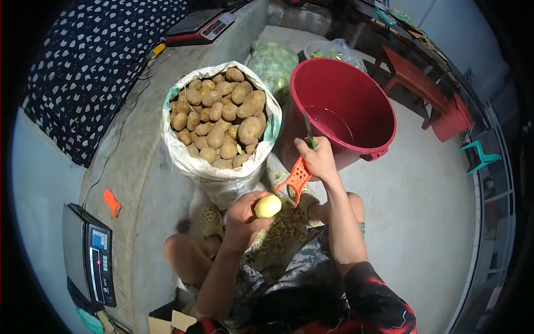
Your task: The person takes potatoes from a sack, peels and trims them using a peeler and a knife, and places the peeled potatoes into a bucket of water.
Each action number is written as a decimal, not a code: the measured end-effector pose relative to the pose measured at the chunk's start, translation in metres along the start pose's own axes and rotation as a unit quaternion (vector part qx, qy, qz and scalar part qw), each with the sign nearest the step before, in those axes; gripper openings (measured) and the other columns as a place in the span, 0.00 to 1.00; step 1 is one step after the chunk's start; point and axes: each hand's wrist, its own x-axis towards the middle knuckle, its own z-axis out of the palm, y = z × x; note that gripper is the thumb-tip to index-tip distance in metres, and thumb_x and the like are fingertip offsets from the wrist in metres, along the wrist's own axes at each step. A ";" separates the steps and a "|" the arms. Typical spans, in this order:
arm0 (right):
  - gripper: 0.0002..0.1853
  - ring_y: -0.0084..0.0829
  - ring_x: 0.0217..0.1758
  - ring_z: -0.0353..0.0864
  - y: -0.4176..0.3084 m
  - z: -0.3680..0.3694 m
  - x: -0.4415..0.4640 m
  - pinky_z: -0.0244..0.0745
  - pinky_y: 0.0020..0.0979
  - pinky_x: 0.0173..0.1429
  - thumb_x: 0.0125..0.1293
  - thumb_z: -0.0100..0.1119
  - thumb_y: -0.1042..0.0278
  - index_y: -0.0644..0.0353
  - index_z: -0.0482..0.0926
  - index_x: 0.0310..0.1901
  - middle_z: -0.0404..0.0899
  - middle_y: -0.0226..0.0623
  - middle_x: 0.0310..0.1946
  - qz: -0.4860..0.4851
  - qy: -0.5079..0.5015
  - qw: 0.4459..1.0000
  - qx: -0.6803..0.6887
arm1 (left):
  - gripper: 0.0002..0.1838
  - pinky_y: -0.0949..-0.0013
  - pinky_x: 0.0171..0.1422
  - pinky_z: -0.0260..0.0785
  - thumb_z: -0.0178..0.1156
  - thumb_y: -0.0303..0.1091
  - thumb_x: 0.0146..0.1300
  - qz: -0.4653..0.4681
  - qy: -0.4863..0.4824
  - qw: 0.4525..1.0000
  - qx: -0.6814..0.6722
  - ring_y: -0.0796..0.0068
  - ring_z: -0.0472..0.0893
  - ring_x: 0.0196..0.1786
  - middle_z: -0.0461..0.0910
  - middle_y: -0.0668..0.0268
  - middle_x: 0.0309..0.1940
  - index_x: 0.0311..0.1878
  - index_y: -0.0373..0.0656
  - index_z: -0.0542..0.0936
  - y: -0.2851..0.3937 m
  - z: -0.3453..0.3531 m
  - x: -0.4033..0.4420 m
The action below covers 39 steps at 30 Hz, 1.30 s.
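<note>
A person's left grip [242,216] is curled around a smooth, pale yellow, peeled potato [268,206], pinching it between the thumb and the fingers, so its bare round end pokes out to the right. The right grip [320,158], up ahead and to the right of the left grip, is closed around a bright orange plastic peeler with little holes [299,173]. The peeler points down from the right grip toward the potato, but the two are apart. A thin green and dark thing [308,131] sticks out past the top of the right grip, and most of it is hidden. Ahead of the left grip stands a big white woven sack [222,181], full of round brown potatoes [222,111] with their skins on. Just ahead of the right grip is a big, deep, dark red plastic bucket [370,100]. Below and between the two grips, lots of thin yellow-brown peels [285,231] lie near the person's pale yellow clogs with holes [211,221]. Well to the left of the left grip, a small orange plastic tool [112,202] lies on a grey concrete ledge [119,245], near a flat black scale [97,259] with a tiny red light.
</note>
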 end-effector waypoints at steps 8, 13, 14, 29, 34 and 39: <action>0.23 0.20 0.15 0.62 0.005 0.009 -0.001 0.60 0.34 0.22 0.66 0.59 0.62 0.67 0.71 0.15 0.66 0.30 0.09 0.028 0.015 0.999 0.044 | 0.32 0.64 0.64 0.67 0.67 0.17 0.51 0.027 0.048 0.997 -0.053 0.68 0.76 0.55 0.76 0.60 0.51 0.62 0.36 0.69 0.003 -0.006 0.002; 0.24 0.18 0.15 0.61 -0.007 0.013 -0.006 0.57 0.33 0.21 0.66 0.59 0.62 0.66 0.70 0.15 0.64 0.28 0.09 0.038 0.018 0.994 0.098 | 0.31 0.67 0.60 0.71 0.64 0.13 0.52 0.025 0.049 0.998 0.015 0.70 0.78 0.53 0.76 0.61 0.49 0.60 0.38 0.69 0.008 -0.009 0.002; 0.24 0.17 0.16 0.60 -0.011 0.015 -0.008 0.56 0.33 0.21 0.66 0.59 0.63 0.66 0.69 0.15 0.63 0.28 0.09 0.022 0.014 0.994 0.107 | 0.31 0.67 0.60 0.71 0.64 0.13 0.52 0.025 0.049 0.998 0.015 0.70 0.78 0.53 0.76 0.61 0.49 0.60 0.38 0.69 0.008 -0.008 0.002; 0.20 0.17 0.17 0.60 -0.041 0.010 -0.021 0.59 0.34 0.22 0.63 0.60 0.66 0.70 0.70 0.18 0.62 0.34 0.08 -0.044 0.043 0.994 0.095 | 0.32 0.69 0.60 0.70 0.72 0.21 0.48 -0.037 0.052 0.997 -0.053 0.72 0.79 0.52 0.78 0.61 0.49 0.58 0.33 0.70 0.006 0.006 -0.001; 0.19 0.16 0.17 0.59 -0.008 0.011 0.001 0.56 0.33 0.21 0.63 0.59 0.66 0.69 0.71 0.18 0.61 0.32 0.09 0.020 0.096 0.989 0.110 | 0.32 0.69 0.60 0.68 0.71 0.20 0.49 -0.027 0.026 0.995 -0.096 0.72 0.77 0.53 0.77 0.62 0.48 0.59 0.34 0.70 0.001 -0.003 0.000; 0.19 0.17 0.17 0.59 -0.029 0.016 -0.019 0.56 0.33 0.22 0.63 0.59 0.65 0.68 0.70 0.18 0.60 0.35 0.09 -0.070 0.065 0.992 0.081 | 0.32 0.69 0.60 0.68 0.72 0.23 0.48 -0.029 0.071 0.996 -0.049 0.72 0.77 0.52 0.77 0.62 0.48 0.58 0.34 0.70 0.006 0.009 -0.002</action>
